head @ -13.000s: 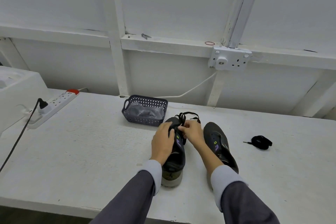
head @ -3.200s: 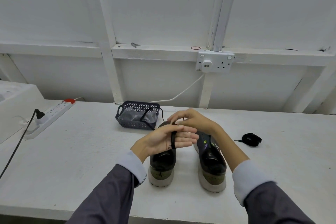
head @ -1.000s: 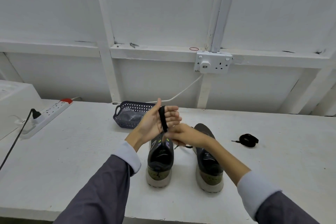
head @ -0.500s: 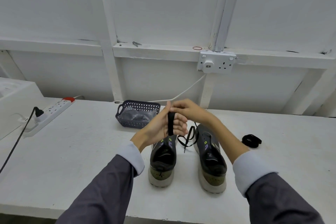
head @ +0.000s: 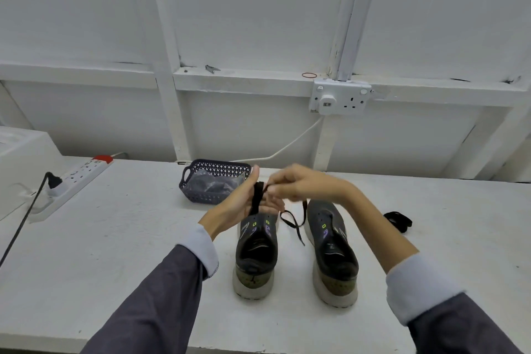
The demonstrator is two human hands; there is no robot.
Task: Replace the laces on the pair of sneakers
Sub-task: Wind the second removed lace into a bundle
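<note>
The left hand (head: 244, 201) was held upright above the toe of the left dark grey mesh sneaker (head: 256, 253), palm turned rightward and fingers loosely curled, with the flat black lace (head: 256, 198) wound in a vertical band around it. Just to its right, the right hand (head: 298, 185) was pinched shut on the lace's free run at the top of that band, the loose tail (head: 293, 223) dangling between the two sneakers. The winding was judged to depend on that tail, which lay below the right hand, the nearer one, while the right sneaker (head: 333, 250) stood unlaced on the white bench (head: 115, 238).
</note>
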